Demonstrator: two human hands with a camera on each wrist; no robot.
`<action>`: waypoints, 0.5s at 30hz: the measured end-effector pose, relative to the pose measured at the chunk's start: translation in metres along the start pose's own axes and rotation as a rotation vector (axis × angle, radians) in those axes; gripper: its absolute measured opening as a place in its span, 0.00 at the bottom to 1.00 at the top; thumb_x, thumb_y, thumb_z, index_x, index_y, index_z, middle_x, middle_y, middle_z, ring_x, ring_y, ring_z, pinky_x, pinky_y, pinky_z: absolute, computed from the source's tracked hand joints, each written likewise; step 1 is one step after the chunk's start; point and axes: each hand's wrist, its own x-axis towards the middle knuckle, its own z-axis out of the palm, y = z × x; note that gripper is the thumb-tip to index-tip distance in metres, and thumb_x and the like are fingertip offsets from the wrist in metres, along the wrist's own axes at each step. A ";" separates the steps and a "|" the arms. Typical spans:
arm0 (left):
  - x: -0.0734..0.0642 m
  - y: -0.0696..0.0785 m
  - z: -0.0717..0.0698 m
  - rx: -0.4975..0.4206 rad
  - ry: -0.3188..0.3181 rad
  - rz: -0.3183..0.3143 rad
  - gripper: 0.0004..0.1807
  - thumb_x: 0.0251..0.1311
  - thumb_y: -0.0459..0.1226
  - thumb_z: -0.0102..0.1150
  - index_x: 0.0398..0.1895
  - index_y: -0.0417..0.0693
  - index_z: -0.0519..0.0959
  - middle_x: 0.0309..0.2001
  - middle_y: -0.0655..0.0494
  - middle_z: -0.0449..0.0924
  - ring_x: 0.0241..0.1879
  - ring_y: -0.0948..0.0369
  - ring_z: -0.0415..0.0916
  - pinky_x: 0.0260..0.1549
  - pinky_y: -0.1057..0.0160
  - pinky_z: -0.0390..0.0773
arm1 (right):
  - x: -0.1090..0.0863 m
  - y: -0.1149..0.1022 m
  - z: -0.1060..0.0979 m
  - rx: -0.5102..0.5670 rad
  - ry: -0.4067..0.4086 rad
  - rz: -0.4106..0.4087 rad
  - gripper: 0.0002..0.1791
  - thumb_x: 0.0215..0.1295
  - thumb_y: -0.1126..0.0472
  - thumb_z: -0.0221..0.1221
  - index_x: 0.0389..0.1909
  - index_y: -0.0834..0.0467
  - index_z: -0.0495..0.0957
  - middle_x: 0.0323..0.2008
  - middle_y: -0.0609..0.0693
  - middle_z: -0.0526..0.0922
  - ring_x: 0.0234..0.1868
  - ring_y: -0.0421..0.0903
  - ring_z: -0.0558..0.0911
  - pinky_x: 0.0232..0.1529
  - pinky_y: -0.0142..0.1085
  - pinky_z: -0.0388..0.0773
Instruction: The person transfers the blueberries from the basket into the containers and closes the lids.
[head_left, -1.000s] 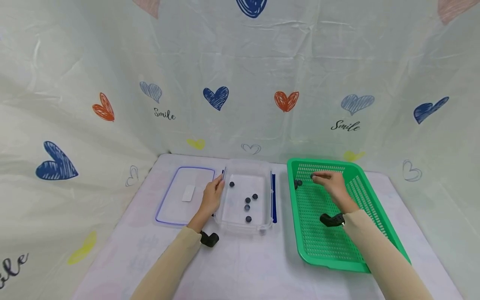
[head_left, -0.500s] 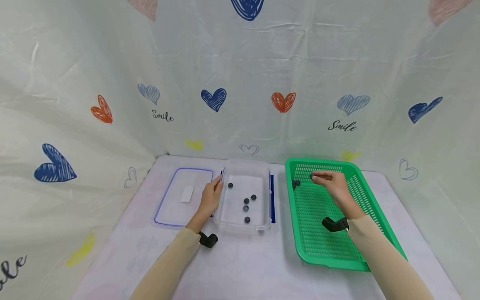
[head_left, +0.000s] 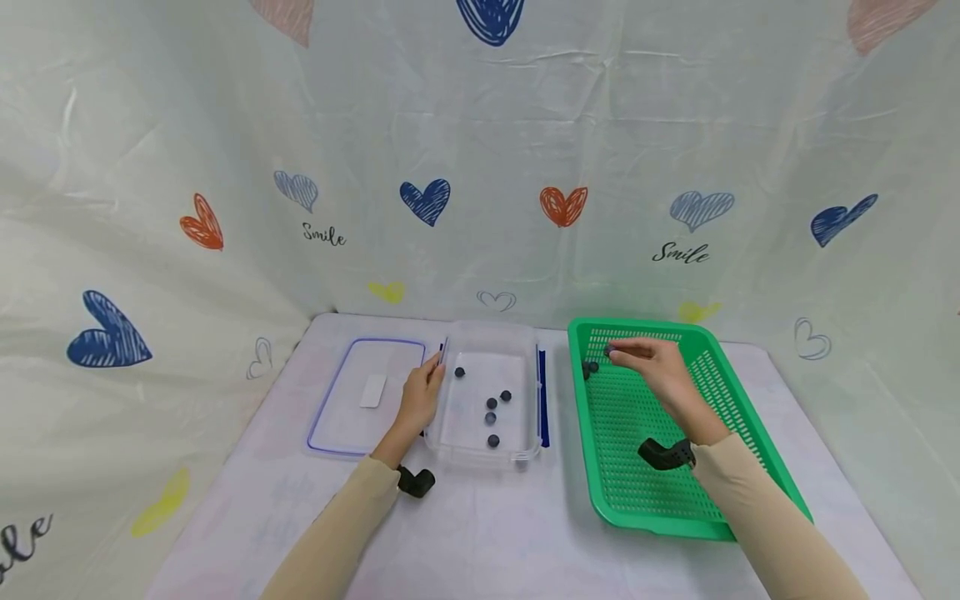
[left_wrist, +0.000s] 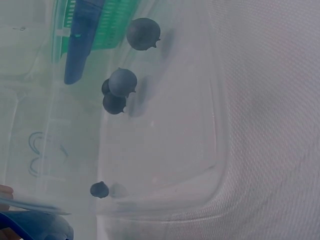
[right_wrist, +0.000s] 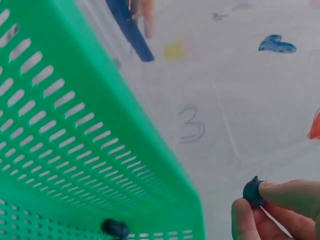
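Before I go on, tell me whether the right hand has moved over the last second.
Yes. The right hand, pinching a berry, has shifted slightly left in the head view, nearer the basket's left rim.

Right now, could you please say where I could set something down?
The table is bare in front of the clear container, between the sleeves, and narrowly between container and green basket. Crowded: the basket's far left, with berries and the right hand.

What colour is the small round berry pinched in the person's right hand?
Dark blue, almost black; the small round berry shows best in the right wrist view.
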 end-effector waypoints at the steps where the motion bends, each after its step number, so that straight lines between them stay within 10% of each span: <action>1: 0.000 0.000 0.000 -0.002 -0.001 -0.003 0.24 0.78 0.39 0.45 0.70 0.33 0.67 0.40 0.42 0.75 0.36 0.52 0.66 0.39 0.53 0.69 | 0.000 -0.002 0.001 0.004 -0.003 -0.006 0.24 0.71 0.58 0.61 0.62 0.67 0.75 0.59 0.65 0.77 0.47 0.35 0.79 0.62 0.51 0.69; 15: -0.001 -0.001 -0.001 -0.012 -0.002 -0.002 0.25 0.78 0.39 0.44 0.70 0.33 0.67 0.40 0.41 0.74 0.35 0.52 0.66 0.37 0.55 0.68 | 0.005 -0.016 0.029 0.014 -0.045 -0.050 0.21 0.69 0.61 0.63 0.58 0.69 0.78 0.53 0.64 0.82 0.52 0.48 0.81 0.61 0.53 0.70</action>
